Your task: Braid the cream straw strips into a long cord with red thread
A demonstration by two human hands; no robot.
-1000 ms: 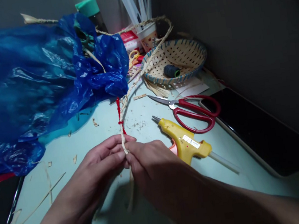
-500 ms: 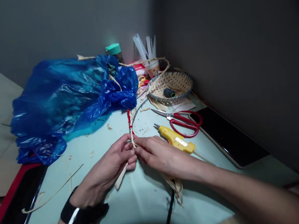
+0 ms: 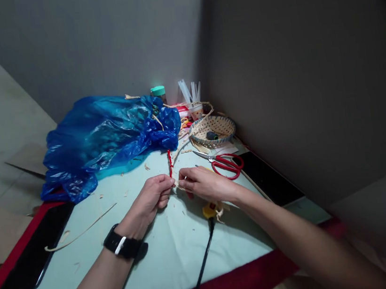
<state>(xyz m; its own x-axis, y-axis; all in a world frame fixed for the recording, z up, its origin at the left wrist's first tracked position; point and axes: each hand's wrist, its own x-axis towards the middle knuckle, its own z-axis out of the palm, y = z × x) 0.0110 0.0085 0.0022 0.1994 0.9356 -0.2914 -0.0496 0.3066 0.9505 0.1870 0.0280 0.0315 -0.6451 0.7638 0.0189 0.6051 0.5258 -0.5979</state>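
Observation:
My left hand [image 3: 156, 192] is closed, thumb and index finger pinching a pale straw braid near its lower end. Close beside it on the right, my right hand [image 3: 203, 183] has its fingers closed on a thin pale straw strand [image 3: 180, 185] at that end. A narrow red strip [image 3: 170, 161], perhaps cord, runs away from my fingertips along the table. From there the straw braid [image 3: 180, 151] curves back towards a shallow woven basket [image 3: 227, 129]. A yellow glue gun [image 3: 209, 210] lies under my right hand, mostly hidden, its black cord running towards me.
A big blue plastic bag [image 3: 106, 132] fills the back left. Red-handled scissors [image 3: 227, 166] lie right of my hands, beside a dark tablet [image 3: 268, 177]. A cup of glue sticks [image 3: 196, 111] stands behind the basket. Another dark device [image 3: 36, 250] lies at the left edge.
The camera view has shifted, so the table sits lower and looks farther off. My right hand has drawn slightly away from the left, with a strand between them.

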